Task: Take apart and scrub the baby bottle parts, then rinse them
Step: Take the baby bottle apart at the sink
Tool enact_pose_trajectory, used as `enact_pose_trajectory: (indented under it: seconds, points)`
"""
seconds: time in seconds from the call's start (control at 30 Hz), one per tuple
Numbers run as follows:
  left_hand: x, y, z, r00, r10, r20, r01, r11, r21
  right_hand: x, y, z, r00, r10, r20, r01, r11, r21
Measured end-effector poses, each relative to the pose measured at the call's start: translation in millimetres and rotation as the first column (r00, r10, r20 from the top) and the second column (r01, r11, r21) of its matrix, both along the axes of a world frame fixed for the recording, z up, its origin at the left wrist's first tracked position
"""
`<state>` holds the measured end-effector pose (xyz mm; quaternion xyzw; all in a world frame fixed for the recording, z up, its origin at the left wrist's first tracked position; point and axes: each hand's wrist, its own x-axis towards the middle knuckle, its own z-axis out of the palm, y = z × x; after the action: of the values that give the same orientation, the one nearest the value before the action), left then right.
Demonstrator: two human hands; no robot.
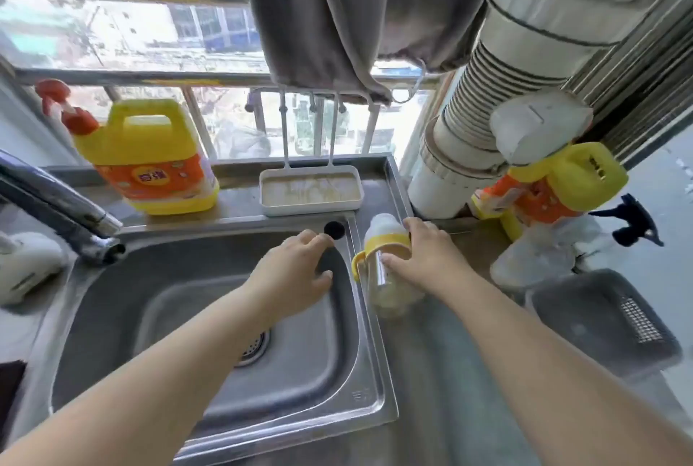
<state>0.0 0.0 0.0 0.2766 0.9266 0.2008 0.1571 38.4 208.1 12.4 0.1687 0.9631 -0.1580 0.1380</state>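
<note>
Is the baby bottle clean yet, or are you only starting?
Only starting. Nothing looks done: the baby bottle is in one piece, yellow collar and cap on, standing beside the sink. The right hand grips it; the left hand reaches over the sink. Taking apart, scrubbing and rinsing remain.

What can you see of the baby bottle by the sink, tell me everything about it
The baby bottle stands on the steel counter just right of the sink, leaning slightly. Its body looks like clear plastic, with a pale yellowish residue near the bottom. A yellow collar with a loop handle on its left side sits below a cloudy white domed cap, so it is still assembled. The right hand grips it around the collar and upper body. The left hand is apart from it, over the sink.
</note>
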Motion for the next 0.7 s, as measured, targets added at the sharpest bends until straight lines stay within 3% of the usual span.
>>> enact_pose_trajectory:
  seconds: [0.13,0.23,0.33,0.43,0.5,0.7]
  points:
    - [-6,20,-17,0.999,0.029,0.032,-0.03,0.999,0.039,-27,8,-15,0.966,-0.192,0.171,0.202,0.978,-0.044]
    - [-9,28,-33,0.997,0.043,0.066,-0.046,0.998,0.044,-40,11,-29,0.907,-0.302,0.292,0.372,0.9,-0.225]
    - [-6,28,-41,0.993,0.052,0.105,-0.059,0.996,0.071,-40,14,-39,0.894,-0.352,0.277,0.429,0.852,-0.302]
    - [-3,23,-44,0.977,0.089,0.193,-0.116,0.984,0.134,-33,12,-39,0.919,-0.349,0.184,0.394,0.84,-0.374]
    - [-5,18,-37,0.949,0.129,0.288,-0.197,0.955,0.22,-27,5,-31,0.938,-0.335,0.091,0.333,0.797,-0.504]
    - [-17,-8,10,0.842,0.1,0.53,-0.4,0.775,0.49,-13,-29,23,0.971,-0.209,-0.12,0.079,0.747,-0.66]
